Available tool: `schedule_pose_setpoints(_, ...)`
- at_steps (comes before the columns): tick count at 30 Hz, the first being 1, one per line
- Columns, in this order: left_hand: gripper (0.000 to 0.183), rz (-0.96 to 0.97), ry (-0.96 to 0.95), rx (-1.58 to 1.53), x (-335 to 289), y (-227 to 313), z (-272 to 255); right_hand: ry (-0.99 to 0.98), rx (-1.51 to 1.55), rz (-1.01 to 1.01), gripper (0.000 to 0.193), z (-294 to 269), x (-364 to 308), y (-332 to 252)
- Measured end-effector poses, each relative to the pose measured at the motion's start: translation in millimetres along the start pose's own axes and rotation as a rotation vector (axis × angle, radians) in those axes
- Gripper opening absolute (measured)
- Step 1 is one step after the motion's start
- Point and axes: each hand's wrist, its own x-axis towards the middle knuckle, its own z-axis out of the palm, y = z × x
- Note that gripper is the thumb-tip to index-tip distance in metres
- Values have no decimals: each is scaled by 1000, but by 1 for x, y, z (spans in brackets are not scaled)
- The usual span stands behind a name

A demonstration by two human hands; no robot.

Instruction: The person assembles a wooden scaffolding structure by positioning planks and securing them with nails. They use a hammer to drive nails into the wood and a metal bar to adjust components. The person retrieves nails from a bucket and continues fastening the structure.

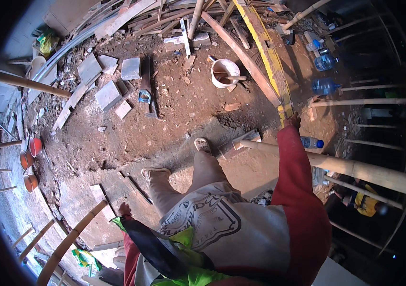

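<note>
My right hand (293, 121), at the end of my outstretched red-sleeved arm, grips the near end of a long yellow-painted plank (273, 59). The plank runs away from me to the far edge, with notches and worn paint along it. Beside it on the left, a bare wooden beam (243, 57) slants close to its near end. Low at my left side hangs my left hand (125, 209), holding nothing, its small visible fingers apart. A dark and bright-green garment (160, 250) partly covers that arm. The underside of my right hand's grip is hidden.
A whitish bucket (218, 82) and a blue-handled saw (145, 93) stand on the dirt ahead, near grey blocks (108, 96). Thick bamboo poles (350, 167) cross at right and lower left (72, 243). Large water bottles (324, 86) lie at right; orange-red bowls (30, 182) at left.
</note>
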Motion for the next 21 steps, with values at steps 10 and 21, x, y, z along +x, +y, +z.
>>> schedule_pose_setpoints(10, 51, 6, -345, -179, -89, 254, 148, 67, 34, -242, 55, 31, 13, 42)
schedule_pose_setpoints(21, 42, 539, -581, -290, -206, 502, 223, -1174, 1049, -907, 34, -17, -265, 246)
